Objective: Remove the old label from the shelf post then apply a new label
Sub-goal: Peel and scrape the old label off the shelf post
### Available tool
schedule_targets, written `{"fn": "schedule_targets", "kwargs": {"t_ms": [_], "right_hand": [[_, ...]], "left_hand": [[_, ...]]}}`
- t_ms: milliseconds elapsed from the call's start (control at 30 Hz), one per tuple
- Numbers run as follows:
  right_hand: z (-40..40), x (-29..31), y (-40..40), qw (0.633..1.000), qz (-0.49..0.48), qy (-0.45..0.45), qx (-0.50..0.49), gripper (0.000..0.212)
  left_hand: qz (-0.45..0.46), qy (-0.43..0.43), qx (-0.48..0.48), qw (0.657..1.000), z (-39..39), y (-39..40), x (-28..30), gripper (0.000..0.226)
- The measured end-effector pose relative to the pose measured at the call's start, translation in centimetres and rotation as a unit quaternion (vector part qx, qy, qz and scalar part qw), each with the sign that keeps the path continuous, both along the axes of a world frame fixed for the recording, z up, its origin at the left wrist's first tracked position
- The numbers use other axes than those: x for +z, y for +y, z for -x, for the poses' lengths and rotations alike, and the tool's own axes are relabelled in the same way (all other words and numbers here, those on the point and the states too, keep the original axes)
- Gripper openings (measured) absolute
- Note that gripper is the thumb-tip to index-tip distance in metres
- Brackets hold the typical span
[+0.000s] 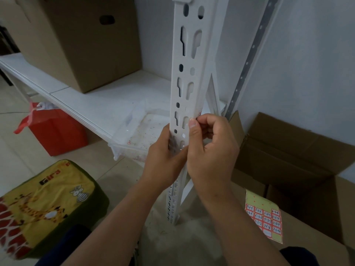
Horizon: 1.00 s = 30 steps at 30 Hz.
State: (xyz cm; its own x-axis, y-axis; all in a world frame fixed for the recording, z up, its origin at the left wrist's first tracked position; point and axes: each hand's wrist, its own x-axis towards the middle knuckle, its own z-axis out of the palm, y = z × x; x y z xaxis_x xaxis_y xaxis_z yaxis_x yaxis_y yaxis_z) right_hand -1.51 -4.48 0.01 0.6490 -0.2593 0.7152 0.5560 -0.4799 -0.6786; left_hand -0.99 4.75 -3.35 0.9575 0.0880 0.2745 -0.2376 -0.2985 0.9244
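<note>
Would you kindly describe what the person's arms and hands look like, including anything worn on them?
Both forearms are bare up to the frame's edge, with no sleeves visible. The left hand and right hand wear no gloves, rings, watch or bracelets. Fingernails are short and unpainted.

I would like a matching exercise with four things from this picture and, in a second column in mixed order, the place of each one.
Things:
1. large cardboard box
2. label sheet
3. red bag
4. left hand

Places:
A. under the shelf
B. on the shelf
C. gripping the shelf post
D. on a carton at lower right

Pairs: 1-B, 2-D, 3-A, 4-C
</note>
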Motion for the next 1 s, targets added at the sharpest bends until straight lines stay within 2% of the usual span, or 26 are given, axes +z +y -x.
{"fn": "schedule_targets", "kwargs": {"t_ms": [667,767,867,1000], "right_hand": [[-0.3,0.4,-0.6,0.998,-0.012,0.009,0.056,0.005],[-0.4,0.4,-1.1,0.995,-0.024,0.036,0.086,0.007],[-0.5,0.7,-2.0,0.986,-0.037,0.081,0.141,0.006],[-1.0,1.5,-3.3,0.975,-0.001,0.122,0.185,0.006]], "left_hand": [[0.022,0.013,0.003,1.000,0.0,-0.1,-0.2,0.039],[0.007,0.010,0.007,1.000,0.0,0.0,-0.1,0.044],[0.004,0.020,0.011,1.000,0.0,-0.1,0.0,0.059],[-0.005,0.032,0.021,0.999,-0.2,-0.1,0.0,0.047]]}}
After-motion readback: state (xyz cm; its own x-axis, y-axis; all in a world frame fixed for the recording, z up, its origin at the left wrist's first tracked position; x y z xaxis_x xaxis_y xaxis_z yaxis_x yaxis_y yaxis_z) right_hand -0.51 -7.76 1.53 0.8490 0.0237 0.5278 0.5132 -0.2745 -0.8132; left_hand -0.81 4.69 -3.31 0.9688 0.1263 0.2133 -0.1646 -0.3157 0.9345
